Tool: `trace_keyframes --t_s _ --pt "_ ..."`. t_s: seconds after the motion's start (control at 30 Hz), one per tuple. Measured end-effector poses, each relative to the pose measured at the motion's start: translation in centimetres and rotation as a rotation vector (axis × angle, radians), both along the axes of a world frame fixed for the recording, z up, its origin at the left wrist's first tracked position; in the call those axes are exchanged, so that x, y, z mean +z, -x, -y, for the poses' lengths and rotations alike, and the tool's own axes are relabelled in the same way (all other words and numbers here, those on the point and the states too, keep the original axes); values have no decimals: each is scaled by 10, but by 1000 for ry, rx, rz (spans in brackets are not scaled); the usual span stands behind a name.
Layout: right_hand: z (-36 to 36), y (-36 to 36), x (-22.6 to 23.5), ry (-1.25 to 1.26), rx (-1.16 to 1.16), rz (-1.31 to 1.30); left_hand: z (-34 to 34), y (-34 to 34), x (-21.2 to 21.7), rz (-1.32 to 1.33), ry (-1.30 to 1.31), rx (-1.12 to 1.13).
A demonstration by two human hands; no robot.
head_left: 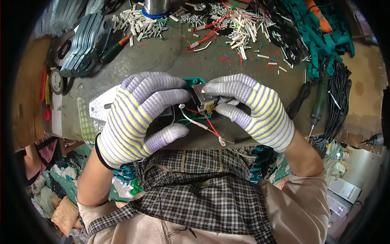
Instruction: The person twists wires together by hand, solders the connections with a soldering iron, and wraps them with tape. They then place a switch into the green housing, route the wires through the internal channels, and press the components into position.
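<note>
Both my hands wear striped white, yellow and lilac gloves. My left hand [140,112] curls its fingers over a teal plastic housing [194,81], with its thumb apart below. Much of that housing is hidden by the hands. Between the thumb and fingers of my right hand [252,101] is a small box-shaped part [202,96] with brass terminals [209,107], sitting at the housing. Red, brown and green wires [212,126] with white end sleeves trail from the housing toward the bench's near edge. A dark piece [165,118] shows partly under my left palm.
White sleeves and metal pins [239,32] lie heaped at the back, near a metal spool [157,7]. Flat metal parts [83,44], an orange-tipped screwdriver [115,49] and a tape roll [57,81] are left. Teal housings [325,36], black cables [337,93] and a green-handled screwdriver [319,99] lie right.
</note>
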State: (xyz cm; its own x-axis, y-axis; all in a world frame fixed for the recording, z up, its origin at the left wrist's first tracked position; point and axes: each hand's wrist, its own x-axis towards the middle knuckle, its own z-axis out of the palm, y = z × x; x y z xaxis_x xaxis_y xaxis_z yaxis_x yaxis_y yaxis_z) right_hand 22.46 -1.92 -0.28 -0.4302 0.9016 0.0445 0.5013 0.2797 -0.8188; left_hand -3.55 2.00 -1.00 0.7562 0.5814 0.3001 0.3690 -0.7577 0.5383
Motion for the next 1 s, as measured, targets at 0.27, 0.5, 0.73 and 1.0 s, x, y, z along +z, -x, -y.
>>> trace_keyframes --t_s 0.27,0.5,0.73,1.0 --pt "-2 -10 11 -3 -76 -34 15 9 10 116 22 284" --pt "-83 -95 -17 105 -736 -283 48 54 1 370 212 864" --pt "-221 -102 -24 -894 -395 600 46 50 -5 563 256 972" --pt "-181 -93 9 -942 -325 44 35 75 9 391 252 1015"
